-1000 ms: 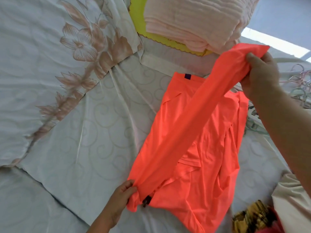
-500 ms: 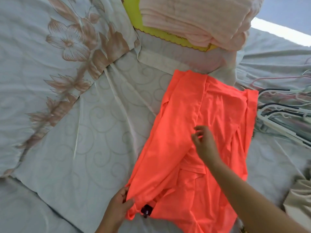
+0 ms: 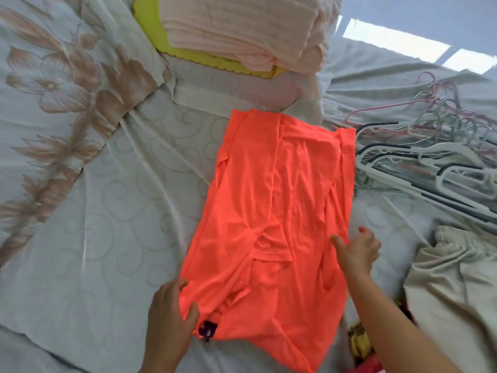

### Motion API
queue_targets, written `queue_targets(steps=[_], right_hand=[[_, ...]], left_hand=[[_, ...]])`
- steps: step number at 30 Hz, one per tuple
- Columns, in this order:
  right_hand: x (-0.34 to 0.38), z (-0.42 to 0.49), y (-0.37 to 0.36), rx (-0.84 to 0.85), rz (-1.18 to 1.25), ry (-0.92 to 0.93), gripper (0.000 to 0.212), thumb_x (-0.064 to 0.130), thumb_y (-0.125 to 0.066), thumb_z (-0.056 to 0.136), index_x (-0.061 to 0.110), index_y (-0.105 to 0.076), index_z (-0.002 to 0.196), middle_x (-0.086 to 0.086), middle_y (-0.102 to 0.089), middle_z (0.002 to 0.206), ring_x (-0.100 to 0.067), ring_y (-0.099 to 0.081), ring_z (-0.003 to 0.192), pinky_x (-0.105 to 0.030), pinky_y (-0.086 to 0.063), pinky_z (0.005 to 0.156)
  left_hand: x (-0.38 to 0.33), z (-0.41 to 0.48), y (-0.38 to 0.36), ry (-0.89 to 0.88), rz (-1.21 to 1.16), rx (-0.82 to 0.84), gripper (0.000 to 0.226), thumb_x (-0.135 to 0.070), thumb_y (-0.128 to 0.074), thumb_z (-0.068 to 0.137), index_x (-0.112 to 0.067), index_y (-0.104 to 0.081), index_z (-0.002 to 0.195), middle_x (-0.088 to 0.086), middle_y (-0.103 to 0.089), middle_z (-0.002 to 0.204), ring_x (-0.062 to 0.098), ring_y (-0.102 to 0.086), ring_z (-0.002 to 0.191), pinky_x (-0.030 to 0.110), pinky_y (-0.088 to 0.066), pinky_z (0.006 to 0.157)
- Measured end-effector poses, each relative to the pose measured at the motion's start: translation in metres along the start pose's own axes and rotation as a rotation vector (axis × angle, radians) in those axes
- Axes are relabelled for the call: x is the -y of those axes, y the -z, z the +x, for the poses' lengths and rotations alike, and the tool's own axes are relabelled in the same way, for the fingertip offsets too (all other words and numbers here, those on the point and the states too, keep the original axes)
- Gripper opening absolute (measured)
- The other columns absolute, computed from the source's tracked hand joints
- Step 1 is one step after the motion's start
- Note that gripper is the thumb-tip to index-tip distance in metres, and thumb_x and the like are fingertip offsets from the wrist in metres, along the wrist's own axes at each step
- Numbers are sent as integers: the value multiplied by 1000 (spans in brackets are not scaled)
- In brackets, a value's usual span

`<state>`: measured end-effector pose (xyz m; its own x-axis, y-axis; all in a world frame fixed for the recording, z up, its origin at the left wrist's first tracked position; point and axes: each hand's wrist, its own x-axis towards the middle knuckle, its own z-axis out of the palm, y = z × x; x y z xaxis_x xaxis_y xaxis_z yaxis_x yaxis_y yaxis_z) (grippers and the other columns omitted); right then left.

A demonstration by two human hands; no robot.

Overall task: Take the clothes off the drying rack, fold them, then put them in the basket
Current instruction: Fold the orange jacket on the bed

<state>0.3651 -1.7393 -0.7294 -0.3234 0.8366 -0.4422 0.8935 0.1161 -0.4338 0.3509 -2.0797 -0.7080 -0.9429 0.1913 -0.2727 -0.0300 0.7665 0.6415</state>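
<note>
Right hand (image 3: 357, 251) has shifted from the middle of the orange garment (image 3: 271, 211) out to its right edge, closer to the body; left hand (image 3: 169, 327) is still sitting at the near-left corner. Garment is lying flat on the floral bedsheet (image 3: 80, 184), left side folded in lengthwise, far end just touching the pillow under the pink folded blanket (image 3: 242, 28). Left hand is gripping the corner, thumb on top of the fabric, right beside a dark tag (image 3: 207, 328). Right thumb is pointing inward across the cloth, fingers curling at the edge; can't tell if it's actually pinching fabric. Hanger pile (image 3: 430, 162) is lying just right of the garment, beige garment (image 3: 451, 278) near the right forearm.
</note>
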Motion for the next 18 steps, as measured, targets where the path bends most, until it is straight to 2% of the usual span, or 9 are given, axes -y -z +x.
queue_targets(steps=[2, 4, 6, 8, 10, 12, 15, 17, 18], right_hand=[[-11, 8, 6, 145, 193, -162, 56, 14, -73, 79, -3, -45, 123, -24, -53, 120, -38, -52, 109, -48, -44, 95], [-10, 5, 10, 304, 452, -248, 22, 9, -66, 83, 0, -57, 101, -13, -64, 88, -28, -62, 77, -40, -54, 72], [-9, 6, 13, 377, 601, -269, 4, 8, -61, 86, 7, -62, 82, -8, -64, 72, -23, -59, 65, -32, -52, 63], [-10, 10, 13, 364, 692, -253, 7, 10, -61, 86, 8, -63, 80, -7, -64, 67, -23, -57, 64, -28, -50, 58], [-11, 11, 13, 359, 759, -246, 6, 12, -63, 86, 7, -63, 82, -3, -64, 61, -19, -59, 59, -23, -49, 51], [-8, 16, 8, 385, 752, -241, 13, 18, -69, 82, 7, -61, 82, -7, -63, 70, -20, -59, 65, -25, -50, 57], [4, 24, -2, 447, 685, -212, 32, 30, -80, 70, 8, -63, 86, -11, -63, 96, -23, -59, 91, -39, -52, 87], [13, 29, -7, 447, 673, -220, 37, 29, -79, 71, 7, -64, 98, -10, -64, 112, -24, -61, 103, -44, -47, 98], [18, 33, -7, 437, 682, -220, 32, 26, -78, 73, 6, -65, 95, -9, -65, 108, -22, -63, 98, -42, -49, 96]], left_hand=[[-29, -6, -24, -154, 2, 137, 28, -32, -48, 67, -32, -50, 95, -15, -50, 88, -3, -46, 79, 11, -37, 72], [-57, -15, -54, -348, 16, 284, 23, -36, -51, 68, -34, -45, 91, -16, -49, 83, -6, -46, 74, 9, -39, 67], [-79, -29, -89, -489, 162, 402, 42, -57, -54, 57, -34, -42, 90, -20, -52, 79, -7, -50, 71, 9, -42, 63], [-96, -37, -115, -484, 328, 468, 71, -75, -58, 33, -36, -44, 90, -23, -55, 78, -6, -55, 69, 8, -44, 59], [-101, -42, -132, -453, 400, 486, 80, -76, -64, 12, -35, -56, 81, -19, -57, 76, 0, -57, 66, 10, -46, 56], [-103, -43, -138, -437, 465, 499, 66, -66, -72, 10, -30, -61, 64, -15, -57, 70, 6, -56, 61, 15, -46, 52], [-100, -41, -137, -530, 481, 388, 24, -47, -62, 46, -24, -60, 53, -13, -52, 60, 7, -52, 59, 15, -40, 50], [-96, -42, -134, -538, 449, 428, 27, -50, -65, 44, -25, -57, 53, -14, -51, 58, 5, -53, 56, 14, -40, 50], [-96, -44, -132, -520, 440, 463, 38, -57, -70, 36, -27, -57, 55, -14, -52, 59, 3, -55, 56, 13, -41, 50]])
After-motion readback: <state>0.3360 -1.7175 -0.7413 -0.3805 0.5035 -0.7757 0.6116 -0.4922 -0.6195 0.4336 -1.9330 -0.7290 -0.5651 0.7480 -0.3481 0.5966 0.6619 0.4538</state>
